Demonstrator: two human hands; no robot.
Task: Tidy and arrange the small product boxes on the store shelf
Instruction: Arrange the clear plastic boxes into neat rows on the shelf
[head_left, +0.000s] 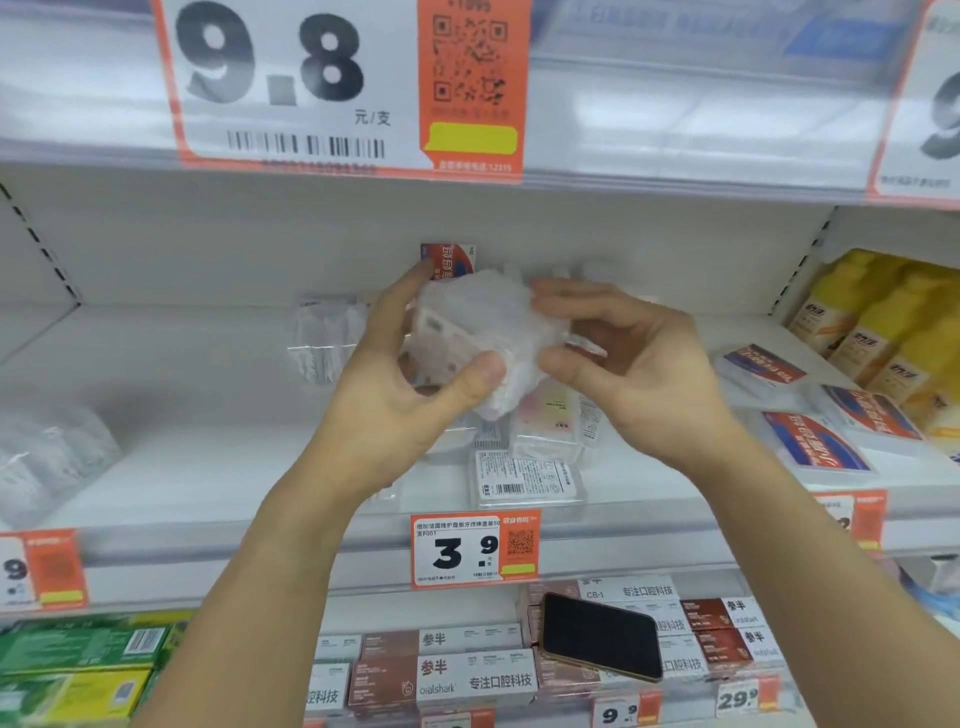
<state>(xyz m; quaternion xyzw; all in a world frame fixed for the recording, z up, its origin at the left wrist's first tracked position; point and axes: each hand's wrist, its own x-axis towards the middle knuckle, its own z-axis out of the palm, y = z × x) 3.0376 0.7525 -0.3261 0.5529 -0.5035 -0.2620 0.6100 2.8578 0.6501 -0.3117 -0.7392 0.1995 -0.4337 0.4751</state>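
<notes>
I see the shelf (208, 467) still far from tidy. Most of its white surface carries loose, scattered stock: a crumpled clear pack (47, 457) near the left edge, another clear pack (324, 338) toward the back, and red-and-blue boxes (815, 441) lying flat and askew toward the right edge beside the yellow cartons (883, 332). At the front edge, just above the 3.9 tag (475, 548), a small heap of clear boxes (524, 475) lies label-down and overlapping, not lined up. One red box (448, 258) stands upright against the back wall.

Both hands are raised over the middle of the shelf with a wrapped bundle (478, 332) between them, a blurred clear-plastic lump with at least one box inside. My left hand (410, 379) grips it, thumb pressed on the near face and fingers curled round the far side. My right hand (623, 358) pinches the wrap at its right side with curled fingers.

By my reckoning this is early: nothing forms a row yet, and the bundle, heap and slanted boxes all need placing. A phone (602, 636) lies on the boxes of the shelf below.
</notes>
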